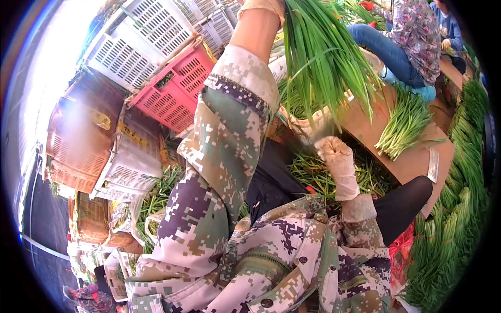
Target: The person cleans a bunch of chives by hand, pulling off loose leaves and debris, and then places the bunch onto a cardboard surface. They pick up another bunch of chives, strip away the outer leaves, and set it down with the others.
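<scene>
My left arm reaches up to the top edge, where only the wrist and gloved base of my left hand (266, 6) show; the fingers are cut off. From it hangs a large bunch of garlic chives (326, 57), long green leaves pointing down. My right hand (334, 150), in a pale, soiled glove, is closed in front of my lap, below the leaf tips. A dark blur lies just above its fingers, and I cannot make out what it holds. Under it loose leaves and trimmings (308, 169) lie between my legs. A smaller bunch of chives (404, 125) rests on a cardboard sheet (368, 117).
White crates (138, 47), a pink crate (175, 86) and brown crates (78, 138) are stacked at left. A pale, round-rimmed container (308, 123) holds greens behind my right hand. Piled chives (449, 229) line the right side. Two people (412, 41) sit at upper right.
</scene>
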`<state>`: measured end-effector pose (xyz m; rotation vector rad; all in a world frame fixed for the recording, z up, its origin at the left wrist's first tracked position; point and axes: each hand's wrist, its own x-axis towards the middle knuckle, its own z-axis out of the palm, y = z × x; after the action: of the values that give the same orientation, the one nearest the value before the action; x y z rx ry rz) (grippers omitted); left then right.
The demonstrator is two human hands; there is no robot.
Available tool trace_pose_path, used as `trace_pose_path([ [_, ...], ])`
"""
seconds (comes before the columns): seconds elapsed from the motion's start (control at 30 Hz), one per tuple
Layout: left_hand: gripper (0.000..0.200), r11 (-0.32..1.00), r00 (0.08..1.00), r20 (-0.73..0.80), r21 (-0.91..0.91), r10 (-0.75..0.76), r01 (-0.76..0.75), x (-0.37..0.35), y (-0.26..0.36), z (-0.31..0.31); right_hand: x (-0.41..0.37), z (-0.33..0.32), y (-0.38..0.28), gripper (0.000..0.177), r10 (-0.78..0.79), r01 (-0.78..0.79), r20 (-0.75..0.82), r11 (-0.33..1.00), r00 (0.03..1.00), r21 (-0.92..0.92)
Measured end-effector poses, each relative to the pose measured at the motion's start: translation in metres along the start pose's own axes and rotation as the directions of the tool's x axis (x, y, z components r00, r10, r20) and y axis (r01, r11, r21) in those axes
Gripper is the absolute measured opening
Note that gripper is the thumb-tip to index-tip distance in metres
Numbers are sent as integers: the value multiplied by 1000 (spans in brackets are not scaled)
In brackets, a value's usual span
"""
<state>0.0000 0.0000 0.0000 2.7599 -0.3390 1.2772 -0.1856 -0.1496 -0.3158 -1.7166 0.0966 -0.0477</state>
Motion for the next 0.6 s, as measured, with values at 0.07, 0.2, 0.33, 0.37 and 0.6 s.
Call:
trace_pose_path([
  [0.07, 21, 950, 992, 61, 287, 110, -123, 5, -4, 6, -11, 10, -48, 14, -504, 471, -136, 855, 853, -218],
  [0.2, 19, 967, 989, 146, 247, 33, -69, -3, 10, -22, 9, 45, -104, 24, -851, 724, -312, 524, 422, -449],
  [0.33, 21, 991, 987, 136, 114, -89, 74, 4, 11, 9, 22, 45, -129, 35, -840, 553, -290, 525, 459, -647],
  [0.37, 22, 989, 984, 105, -28, -144, 148, 8, 8, 22, 26, 44, -131, 38, -838, 495, -297, 518, 458, -698],
  [0.6, 23, 947, 988, 133, 302, 73, -110, -4, 25, 6, 47, 43, -124, 24, -853, 512, -261, 488, 452, -707],
])
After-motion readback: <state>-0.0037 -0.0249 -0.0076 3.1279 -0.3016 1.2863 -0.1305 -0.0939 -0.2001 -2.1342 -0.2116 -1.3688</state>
